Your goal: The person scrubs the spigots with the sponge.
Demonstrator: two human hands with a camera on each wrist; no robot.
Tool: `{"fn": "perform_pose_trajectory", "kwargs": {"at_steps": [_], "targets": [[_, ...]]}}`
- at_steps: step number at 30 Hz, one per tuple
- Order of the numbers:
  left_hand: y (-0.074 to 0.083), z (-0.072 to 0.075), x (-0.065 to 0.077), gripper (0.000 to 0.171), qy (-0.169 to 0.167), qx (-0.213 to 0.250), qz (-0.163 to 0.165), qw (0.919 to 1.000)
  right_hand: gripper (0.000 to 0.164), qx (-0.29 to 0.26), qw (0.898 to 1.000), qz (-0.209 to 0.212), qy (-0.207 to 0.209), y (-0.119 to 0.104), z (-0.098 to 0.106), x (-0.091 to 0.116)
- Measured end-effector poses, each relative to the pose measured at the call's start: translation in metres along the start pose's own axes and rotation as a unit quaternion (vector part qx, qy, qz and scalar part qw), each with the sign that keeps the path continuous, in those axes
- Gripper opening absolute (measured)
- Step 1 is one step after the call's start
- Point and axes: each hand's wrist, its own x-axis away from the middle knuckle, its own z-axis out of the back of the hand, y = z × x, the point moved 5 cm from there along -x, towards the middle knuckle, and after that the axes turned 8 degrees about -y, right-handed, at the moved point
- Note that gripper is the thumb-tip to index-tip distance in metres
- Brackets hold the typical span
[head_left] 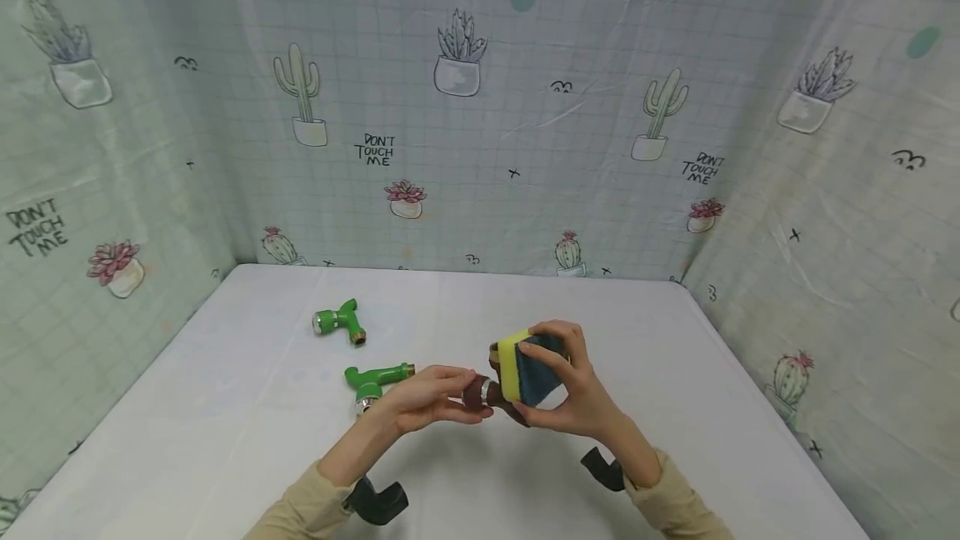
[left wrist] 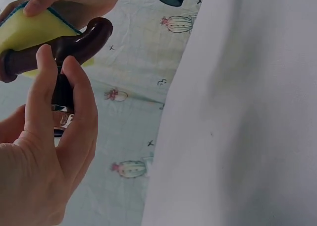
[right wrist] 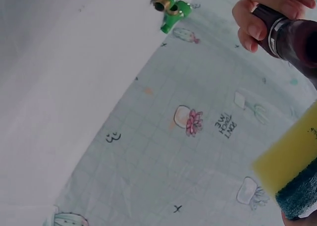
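Observation:
My left hand (head_left: pixel 429 398) grips a dark brown tap (left wrist: pixel 90 43) by its knob end, with a shiny metal ring round its neck. Its curved spout sticks out past the fingertips in the left wrist view. Between the thumb and fingers of my right hand (head_left: pixel 576 386) is a yellow sponge (head_left: pixel 508 367) with a dark blue-green scouring side. The sponge's yellow face lies against the tap's body in the left wrist view. Both hands are raised over the table, and part of the tap is hidden behind the sponge in the head view.
Two green taps lie on the white table (head_left: pixel 247 390) to the left: a farther tap (head_left: pixel 342 322) and a nearer tap (head_left: pixel 382 375), close by my left hand. A cloth wall (head_left: pixel 510 215) printed with cacti encloses the table's back and sides.

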Motion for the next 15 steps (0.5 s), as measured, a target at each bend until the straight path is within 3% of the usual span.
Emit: {"fn": "perform_pose_trajectory", "kwargs": {"at_steps": [4,8,12,15], "targets": [[0.002,0.006,0.0,0.052,0.025,0.006,-0.007,0.9997,0.055,0.042,0.999,-0.006,-0.003,0.002,0.004,0.0],[0.009,0.012,0.004,0.049,0.065,0.014,-0.039,0.997,0.056,0.065,0.995,-0.08,0.012,0.009,0.01,0.002],[0.016,0.011,0.007,0.041,0.068,0.017,-0.078,0.9945,0.059,0.016,0.99,-0.139,-0.022,0.011,0.004,0.001],[0.02,0.008,0.008,0.036,0.062,0.004,-0.101,0.9929,0.059,-0.024,0.99,-0.123,-0.062,0.005,-0.006,-0.002]]}}
